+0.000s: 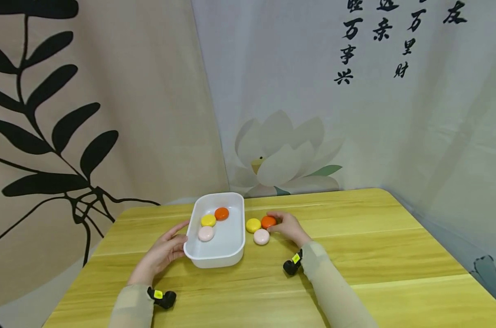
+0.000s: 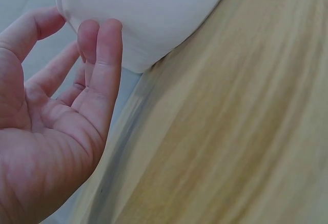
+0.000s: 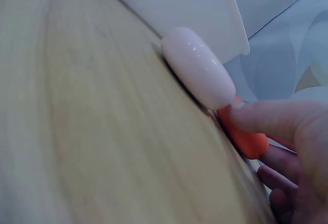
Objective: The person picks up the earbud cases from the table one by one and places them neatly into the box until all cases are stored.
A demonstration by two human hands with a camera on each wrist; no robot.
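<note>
A white plastic tray [image 1: 217,262] stands on the table. It holds an orange disc [image 1: 222,213], a yellow disc [image 1: 208,220] and a pale pink disc [image 1: 206,233], all glossy and rounded. My left hand [image 1: 163,253] touches the tray's left side, its fingertips [image 2: 110,37] against the outer wall. Right of the tray, my right hand [image 1: 290,228] holds a second orange disc [image 1: 268,222] between thumb and fingers, low at the tabletop. Beside it lie another yellow disc [image 1: 253,225] and another pale pink disc [image 3: 197,70]; the right thumb is close to the pink one's edge.
The wooden table [image 1: 395,255] has its far edge just behind the tray. A printed curtain [image 1: 395,136] hangs behind it. A black strap with a small camera sits on each wrist, the right one [image 1: 292,263] close above the tabletop.
</note>
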